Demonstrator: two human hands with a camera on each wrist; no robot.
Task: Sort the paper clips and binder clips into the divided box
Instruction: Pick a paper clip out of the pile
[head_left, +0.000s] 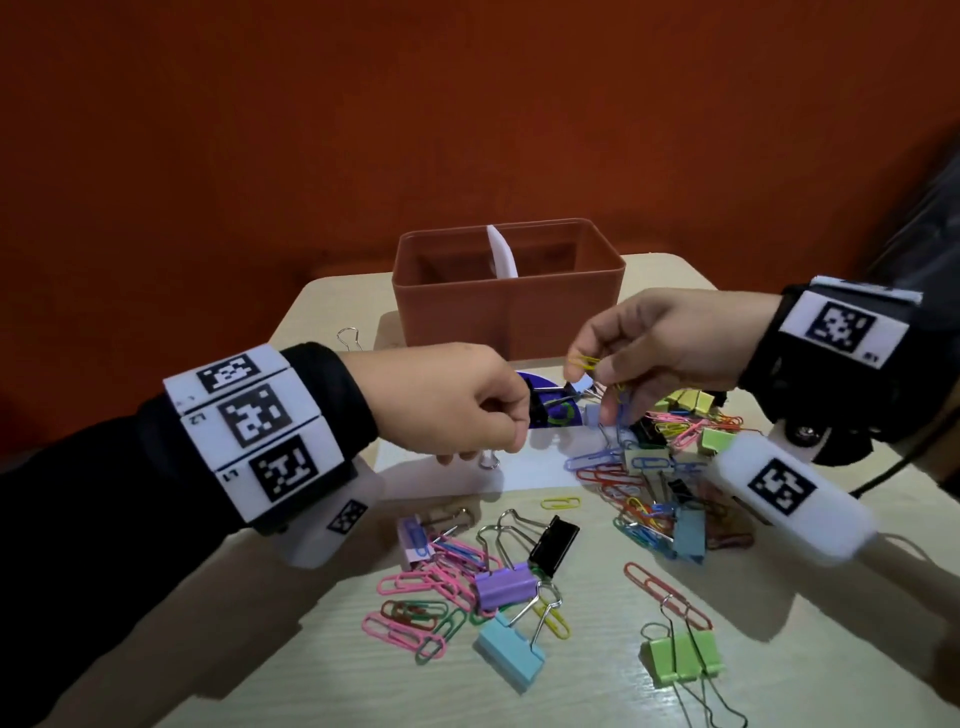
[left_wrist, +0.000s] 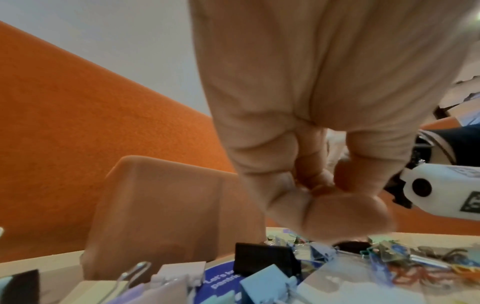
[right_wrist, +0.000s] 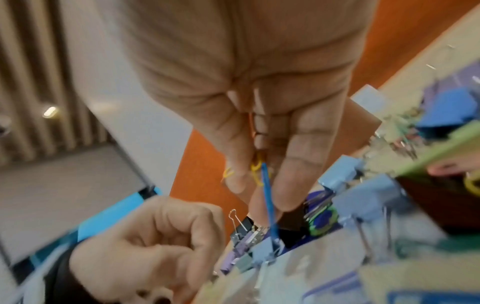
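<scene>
The brown divided box stands at the back of the table, with a white divider across its middle. In front of it my right hand pinches yellow paper clips; a blue paper clip dangles from the fingers. My left hand is curled in a fist just left of it, above a black binder clip. A silver binder clip handle pokes out under the fist. The left wrist view shows only tightly curled fingers.
Mixed coloured paper clips and binder clips lie in a pile at right and another in front. A green binder clip and a red paper clip lie apart. A white sheet lies under the hands.
</scene>
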